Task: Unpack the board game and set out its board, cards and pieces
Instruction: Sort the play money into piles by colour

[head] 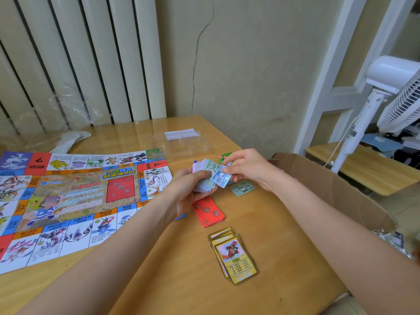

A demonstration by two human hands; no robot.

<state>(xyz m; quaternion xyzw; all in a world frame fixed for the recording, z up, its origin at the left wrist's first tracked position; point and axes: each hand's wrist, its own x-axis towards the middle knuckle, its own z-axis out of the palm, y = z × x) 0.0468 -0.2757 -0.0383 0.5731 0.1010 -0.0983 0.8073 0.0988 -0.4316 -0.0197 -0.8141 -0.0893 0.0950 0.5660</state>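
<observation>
The game board was laid flat and unfolded on the left part of the desk, presumably so that the right part was left free for sorting. A wad of paper play money was held above the desk, near the board's right edge. It was cradled in the left hand, whose grip was curled round the wad from below with the thumb laid across the top, apparently to steady it while notes were drawn off. A single blue note was pinched between the thumb and fingers of the right hand; that grip was pressed together on the note's edge, which suggested sorting by colour.

One small pile of green notes lay on the desk just beside the right hand, judged to be the start of one denomination pile. One stack of red cards was set face down below the hands, and one fanned stack of yellow picture cards lay nearer the person, the two stacks kept apart, probably by kind. How many cards each held could not be counted.

One clear plastic bag lay at the far edge of the desk, and one open cardboard box stood at the right. One white fan stood beyond it.
</observation>
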